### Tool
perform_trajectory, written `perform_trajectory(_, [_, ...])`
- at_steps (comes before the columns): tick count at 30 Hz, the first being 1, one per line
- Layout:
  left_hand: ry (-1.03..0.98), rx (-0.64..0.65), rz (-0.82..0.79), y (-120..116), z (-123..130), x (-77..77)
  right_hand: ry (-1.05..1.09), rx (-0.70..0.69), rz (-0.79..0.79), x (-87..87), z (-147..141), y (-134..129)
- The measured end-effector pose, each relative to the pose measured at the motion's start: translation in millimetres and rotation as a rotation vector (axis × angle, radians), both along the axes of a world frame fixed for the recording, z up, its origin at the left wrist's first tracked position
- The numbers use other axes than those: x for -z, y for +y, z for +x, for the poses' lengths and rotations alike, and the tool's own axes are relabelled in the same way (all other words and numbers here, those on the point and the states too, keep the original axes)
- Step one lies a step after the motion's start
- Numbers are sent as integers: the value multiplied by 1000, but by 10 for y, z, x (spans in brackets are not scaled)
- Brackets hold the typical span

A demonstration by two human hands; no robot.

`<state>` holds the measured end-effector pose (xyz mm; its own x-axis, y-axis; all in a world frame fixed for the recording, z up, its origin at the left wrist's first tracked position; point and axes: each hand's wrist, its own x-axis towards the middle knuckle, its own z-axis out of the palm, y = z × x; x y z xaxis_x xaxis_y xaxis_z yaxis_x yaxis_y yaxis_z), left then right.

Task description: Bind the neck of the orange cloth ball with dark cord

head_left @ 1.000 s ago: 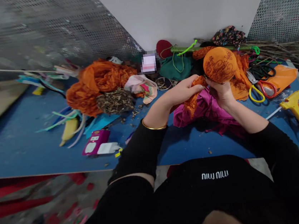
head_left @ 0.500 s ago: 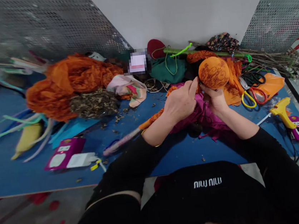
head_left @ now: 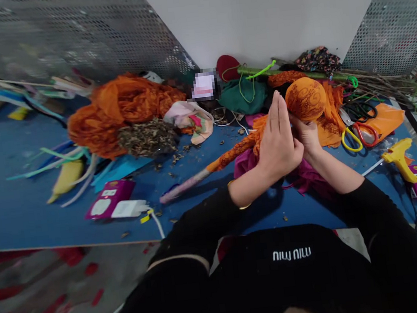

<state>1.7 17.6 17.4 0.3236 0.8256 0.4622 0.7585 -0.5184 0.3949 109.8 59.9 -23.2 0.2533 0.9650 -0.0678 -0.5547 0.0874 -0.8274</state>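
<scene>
The right hand point(head_left: 305, 133) holds the printed orange cloth-covered ball point(head_left: 305, 99) from underneath, above the blue table point(head_left: 12, 214) — its fingers curl in at the base, though the left hand hides most of them, so I can't tell exactly what they pinch. The left hand point(head_left: 277, 143) is flat beside the ball, its long fingers straight and pressed together, pointing up, with no visible pinch. Behind its palm, an orange-wrapped stick point(head_left: 231, 155) slants away to the person's left and ends in a pale stretch; it probably meets the ball's base, but that spot is covered. Magenta cloth point(head_left: 244, 161) lies bunched below the 2 hands. The step in hand looks like fitting or smoothing cloth where ball and stick come together; the next move calls for a steady hold under the ball and a free, careful left hand — loose folds could slip there. To the right sit the scissors point(head_left: 346, 118) with 1 yellow and 1 red handle, and a yellow glue gun point(head_left: 399, 155).
</scene>
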Motion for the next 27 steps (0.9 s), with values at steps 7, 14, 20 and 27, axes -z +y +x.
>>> perform_trajectory(7, [336,-291,-191,305,129,-22,-31,-9,-81,28,-42,-8])
perform_trajectory(14, [384,-172,-323,503,-196,-112,-45,-30,-114,36,-38,-9])
perform_trajectory(20, [-24,204,-494,637,-443,-98,-118,-56,-112,16,4,-23])
perform_trajectory(27, [4,219,-479,595,-491,-142,-165,-72,-83,52,17,-24])
